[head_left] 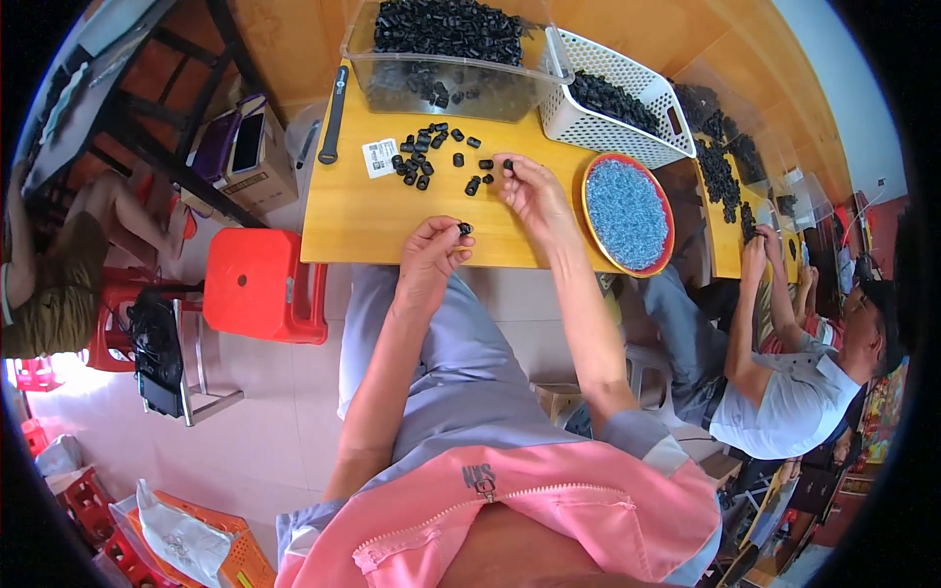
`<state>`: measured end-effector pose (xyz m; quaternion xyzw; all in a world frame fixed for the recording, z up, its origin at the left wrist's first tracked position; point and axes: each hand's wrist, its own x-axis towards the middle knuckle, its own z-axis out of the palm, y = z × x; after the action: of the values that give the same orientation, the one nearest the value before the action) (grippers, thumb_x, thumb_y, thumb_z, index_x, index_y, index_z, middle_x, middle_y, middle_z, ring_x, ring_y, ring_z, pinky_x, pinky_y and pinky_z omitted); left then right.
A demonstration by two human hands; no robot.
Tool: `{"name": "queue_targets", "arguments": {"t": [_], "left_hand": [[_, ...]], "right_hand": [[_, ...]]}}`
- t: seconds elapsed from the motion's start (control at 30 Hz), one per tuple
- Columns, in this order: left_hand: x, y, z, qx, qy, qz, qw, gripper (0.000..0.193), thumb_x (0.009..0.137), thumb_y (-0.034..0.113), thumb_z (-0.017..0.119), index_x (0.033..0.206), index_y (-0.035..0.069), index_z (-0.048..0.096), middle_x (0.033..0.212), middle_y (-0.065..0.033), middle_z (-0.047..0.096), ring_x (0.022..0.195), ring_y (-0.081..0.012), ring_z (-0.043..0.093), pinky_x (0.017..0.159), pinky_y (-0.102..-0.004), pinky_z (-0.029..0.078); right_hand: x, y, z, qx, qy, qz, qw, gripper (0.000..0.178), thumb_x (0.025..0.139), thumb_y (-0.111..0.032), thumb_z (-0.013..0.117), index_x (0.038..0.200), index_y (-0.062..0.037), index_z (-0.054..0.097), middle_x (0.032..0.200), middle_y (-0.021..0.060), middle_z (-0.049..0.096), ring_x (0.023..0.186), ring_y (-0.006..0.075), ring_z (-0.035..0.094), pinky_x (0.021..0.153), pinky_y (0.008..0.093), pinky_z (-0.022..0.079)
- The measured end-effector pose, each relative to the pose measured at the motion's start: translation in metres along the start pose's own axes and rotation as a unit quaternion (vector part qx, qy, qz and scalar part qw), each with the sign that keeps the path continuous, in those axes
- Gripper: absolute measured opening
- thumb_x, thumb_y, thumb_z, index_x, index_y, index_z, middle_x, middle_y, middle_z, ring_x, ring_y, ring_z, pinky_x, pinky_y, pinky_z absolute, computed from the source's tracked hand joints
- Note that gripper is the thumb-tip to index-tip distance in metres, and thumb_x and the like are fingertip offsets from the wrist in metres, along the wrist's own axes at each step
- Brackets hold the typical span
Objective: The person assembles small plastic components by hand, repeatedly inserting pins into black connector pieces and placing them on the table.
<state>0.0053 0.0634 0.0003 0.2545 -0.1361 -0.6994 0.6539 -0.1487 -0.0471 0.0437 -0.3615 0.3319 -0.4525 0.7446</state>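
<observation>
My left hand [429, 263] is over the front edge of the yellow table [353, 220], its thumb and fingers pinching a small black cylindrical part [465, 229]. Farther forward and to the right, my right hand [539, 199] pinches another small black part [508, 166] between its fingertips. Several loose black parts [422, 167] are scattered on the table ahead of my hands. Right of my right hand stands a round red bowl with a yellow rim [585, 211], full of tiny translucent blue pieces [625, 214].
Behind the loose parts stand a clear plastic bin [387, 93] and a white perforated basket [613, 137], both holding black parts. A white label [379, 158] and a black-handled tool [334, 116] lie leftward. A red stool [250, 279] is left; a co-worker [799, 392] sits right.
</observation>
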Motion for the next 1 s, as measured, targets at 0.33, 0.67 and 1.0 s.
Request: {"name": "queue_targets", "arguments": {"t": [0.33,0.67,1.0], "left_hand": [[0.0,0.0,0.0,-0.011,0.003,-0.001,1.0,0.008,0.084,0.005,0.057,0.092,0.006,0.056,0.085,-0.0062,0.062,0.074,-0.0143,0.061,0.066,-0.0249,0.05],[0.001,-0.001,-0.002,-0.008,-0.009,0.001,1.0,0.009,0.085,0.006,0.055,0.094,0.006,0.056,0.087,-0.0071,0.062,0.076,-0.0143,0.061,0.067,-0.0247,0.051],[0.002,-0.001,-0.004,-0.005,-0.022,0.006,1.0,0.009,0.086,0.008,0.054,0.094,0.006,0.057,0.087,-0.0074,0.062,0.077,-0.0144,0.061,0.068,-0.0248,0.052]], "right_hand": [[-0.029,0.002,-0.018,0.116,-0.024,0.035,0.992,0.019,0.082,-0.005,0.045,0.098,0.0,0.052,0.072,0.0023,0.048,0.062,0.0114,0.048,0.056,0.0248,0.044],[-0.03,0.009,-0.036,0.123,0.049,0.009,0.991,0.018,0.081,0.001,0.044,0.096,0.0037,0.052,0.078,0.0082,0.055,0.071,0.018,0.059,0.084,0.0384,0.051],[-0.028,0.007,-0.033,0.061,0.111,-0.007,0.992,0.02,0.084,-0.004,0.047,0.098,0.0084,0.054,0.079,0.0093,0.06,0.066,0.0177,0.061,0.077,0.0367,0.054]]}}
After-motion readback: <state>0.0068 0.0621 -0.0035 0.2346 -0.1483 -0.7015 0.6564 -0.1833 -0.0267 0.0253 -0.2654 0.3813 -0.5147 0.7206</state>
